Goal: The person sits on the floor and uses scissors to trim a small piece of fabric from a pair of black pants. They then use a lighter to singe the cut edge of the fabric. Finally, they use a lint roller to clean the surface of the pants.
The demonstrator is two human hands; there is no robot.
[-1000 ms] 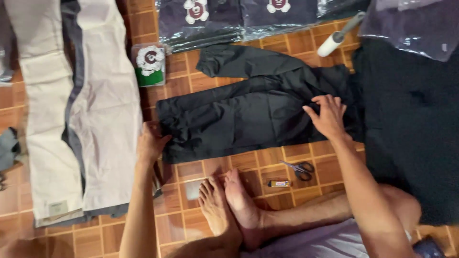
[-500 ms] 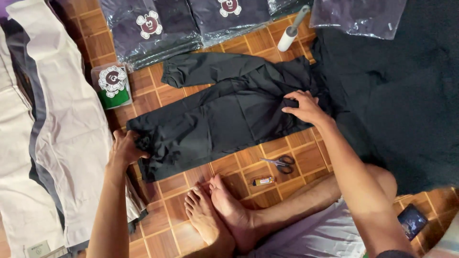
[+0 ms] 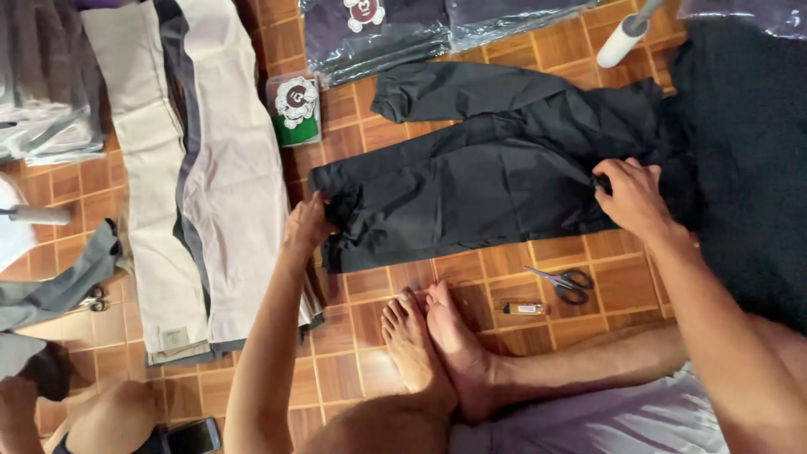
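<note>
Head view: black trousers [image 3: 471, 189] stretch between both hands, left [image 3: 307, 225] and right [image 3: 632, 197] gripping opposite ends.

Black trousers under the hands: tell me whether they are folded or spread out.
Partly folded. The black trousers lie flat on the tiled floor, one leg laid over the other; left hand grips the hem end, right hand the waist end.

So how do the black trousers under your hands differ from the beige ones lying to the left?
The black trousers lie crosswise, legs bent and creased; the beige trousers lie lengthwise, straight and smooth. The black pair has the left hand and right hand on it; the beige pair lies untouched, stacked on grey ones. Both rest flat on the tiled floor.
</note>
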